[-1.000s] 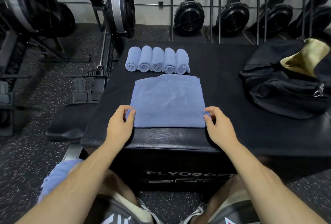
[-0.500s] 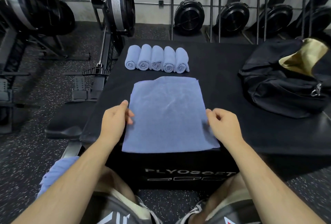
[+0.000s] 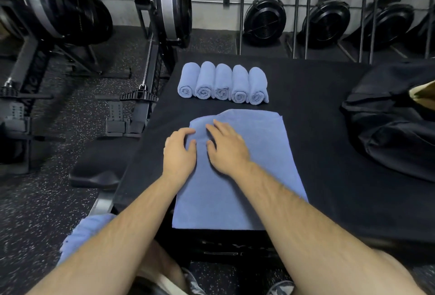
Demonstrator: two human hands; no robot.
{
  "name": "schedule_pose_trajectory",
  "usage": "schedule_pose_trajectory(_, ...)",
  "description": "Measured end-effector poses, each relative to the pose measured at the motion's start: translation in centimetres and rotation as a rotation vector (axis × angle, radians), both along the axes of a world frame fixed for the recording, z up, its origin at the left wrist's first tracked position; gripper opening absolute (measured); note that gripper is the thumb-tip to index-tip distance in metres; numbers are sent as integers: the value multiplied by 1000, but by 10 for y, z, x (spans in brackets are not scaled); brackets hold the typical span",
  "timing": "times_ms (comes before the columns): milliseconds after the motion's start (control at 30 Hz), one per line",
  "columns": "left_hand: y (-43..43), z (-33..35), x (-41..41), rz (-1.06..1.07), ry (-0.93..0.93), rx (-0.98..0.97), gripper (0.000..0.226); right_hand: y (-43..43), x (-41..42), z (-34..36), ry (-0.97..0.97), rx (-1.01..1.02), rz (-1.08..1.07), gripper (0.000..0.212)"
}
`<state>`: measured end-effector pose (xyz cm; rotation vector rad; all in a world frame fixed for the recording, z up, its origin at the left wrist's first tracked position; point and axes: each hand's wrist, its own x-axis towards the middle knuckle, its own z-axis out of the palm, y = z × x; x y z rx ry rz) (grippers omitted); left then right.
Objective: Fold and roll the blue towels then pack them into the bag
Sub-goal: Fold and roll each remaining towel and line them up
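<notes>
**Now both hands on the flat towel's left side**

Now a folded blue towel (image 3: 237,177) lies flat on the black padded tabletop (image 3: 329,153), its near edge hanging just over the front. The left hand (image 3: 180,152) rests at the towel's left edge, fingers curved, the thumb on the cloth; whether it pinches the edge cannot be told. The right hand (image 3: 227,147) lies flat on the towel just beside the left, fingers spread and relaxed, its grip released, pressing the cloth down. Most of the towel lies to the right of and nearer than both hands.

Beyond the flat towel, near its far edge but apart from it, five rolled blue towels (image 3: 222,82) sit side by side in a row, their spiral ends facing the person. A black duffel bag (image 3: 388,134) lies at the right of the tabletop, well apart from the towel, with a pale lining showing at its opening. More blue cloth (image 3: 87,231) lies on the person's left thigh. Rowing machines (image 3: 164,12) stand on the speckled floor (image 3: 47,212) to the left.
</notes>
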<state>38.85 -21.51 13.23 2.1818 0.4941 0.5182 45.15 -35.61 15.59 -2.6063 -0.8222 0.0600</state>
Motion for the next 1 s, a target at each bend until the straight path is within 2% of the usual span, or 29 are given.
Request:
schedule_pose_trajectory(133, 5, -2, 1, -46, -92, -60, 23, 7, -4, -23, -73, -34, -18, 51)
schedule_pose_trajectory(200, 9, 2, 11, -66, -110, -151, 22, 5, -2, -25, -77, -20, -19, 52)
schedule_pose_trajectory(533, 22, 27, 56, 66, -115, -986, 20, 0, -1, -22, -41, 130, -42, 50)
schedule_pose_trajectory(567, 21, 27, 54, 75, -100, -984, 20, 0, -1, -22, -40, 157, -48, 50)
schedule_pose_trajectory(600, 19, 27, 50, 70, -63, -901, 21, 0, -1, -21, -37, 178, -54, 50)
schedule_pose_trajectory(667, 17, 24, 43, 16, 16, -651, 25, 0, -3, -20, -29, 206, -66, 53)
schedule_pose_trajectory(800, 6, 24, 43, -109, 91, -312, 16, -1, -4, -15, 1, 287, -99, 51)
schedule_pose_trajectory(867, 0, 19, 48, -148, 139, -105, 20, -2, -5, -13, 10, 318, -107, 49)
schedule_pose_trajectory(933, -2, 14, 49, -89, 209, -74, 39, -4, -5, -13, 21, 337, -115, 48)
schedule_pose_trajectory(1000, -3, 14, 50, -111, 196, -39, 41, -5, -6, -12, 33, 370, -133, 45)
